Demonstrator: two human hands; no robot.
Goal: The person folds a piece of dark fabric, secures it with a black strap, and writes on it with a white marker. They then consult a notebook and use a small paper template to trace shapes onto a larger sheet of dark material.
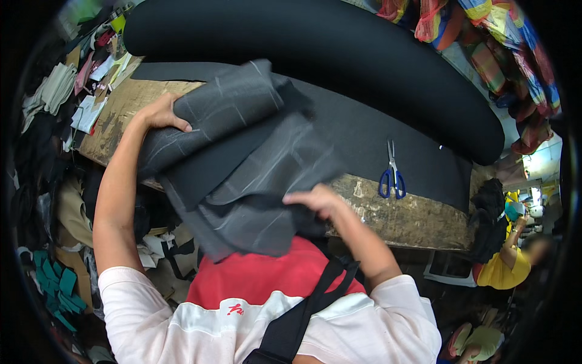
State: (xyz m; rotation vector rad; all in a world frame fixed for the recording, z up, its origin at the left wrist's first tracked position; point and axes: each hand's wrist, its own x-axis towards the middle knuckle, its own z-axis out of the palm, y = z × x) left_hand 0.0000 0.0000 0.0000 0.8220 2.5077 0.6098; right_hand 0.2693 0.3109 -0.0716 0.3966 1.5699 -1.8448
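A folded piece of dark grey fabric [260,164], marked with pale chalk-like lines, hangs in loose layers between my hands and over the table's near edge. At its upper left, my left hand [162,114] is closed on the rolled-over part, thumb on top and fingers partly hidden. My right hand [322,201], slightly blurred, grips the lower right portion with the thumb lying across the top. Its other fingers are mostly out of sight. To the right of the fabric, scissors with blue handles [392,176] lie with their points away from me.
Across the back of the worn wooden table [412,218] lies a thick black fabric roll [315,48], with a dark sheet [364,133] spread from it. Papers and cloth scraps [91,112] crowd the left. Colourful mesh bags [485,54] hang far right. Another person in yellow [508,267] sits at right.
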